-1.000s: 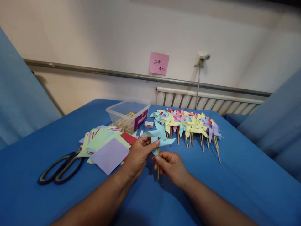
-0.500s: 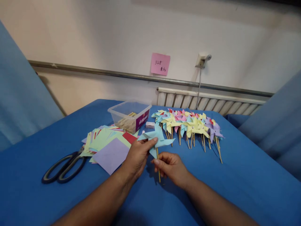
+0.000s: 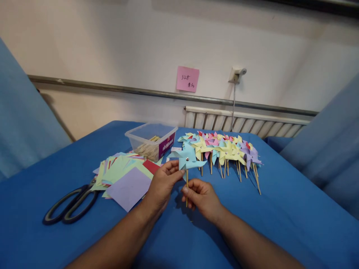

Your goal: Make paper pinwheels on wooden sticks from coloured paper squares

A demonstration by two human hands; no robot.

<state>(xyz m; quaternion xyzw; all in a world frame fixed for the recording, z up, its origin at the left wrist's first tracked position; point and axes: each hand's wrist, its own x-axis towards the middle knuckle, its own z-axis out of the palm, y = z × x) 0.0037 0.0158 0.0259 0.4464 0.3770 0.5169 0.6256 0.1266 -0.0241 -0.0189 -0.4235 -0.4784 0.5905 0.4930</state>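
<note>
A light blue paper pinwheel [image 3: 192,161] with a metal pin at its centre stands upright on a thin wooden stick [image 3: 187,179] in front of me. My left hand [image 3: 167,180] is closed, thumb and fingers pinching the pinwheel at its lower left, just under the pin. Lower down, my right hand [image 3: 201,196] grips the stick between thumb and fingers. Beyond my hands, to the right, lies a cluster of finished pinwheels [image 3: 227,150] in yellow, blue, pink and purple. Left of my left hand is a pile of coloured paper squares [image 3: 130,186].
Large dark-handled scissors [image 3: 70,205] lie at the left, blades partly under the paper. A clear plastic box [image 3: 144,130] of wooden sticks stands behind the pile, a small box [image 3: 176,149] beside it. A blue cloth [image 3: 252,231] covers the table; a radiator [image 3: 249,121] is behind.
My left thumb has moved down off the pinwheel's centre, so the metal pin now shows. The right hand still holds the stick. The view has shifted slightly.
</note>
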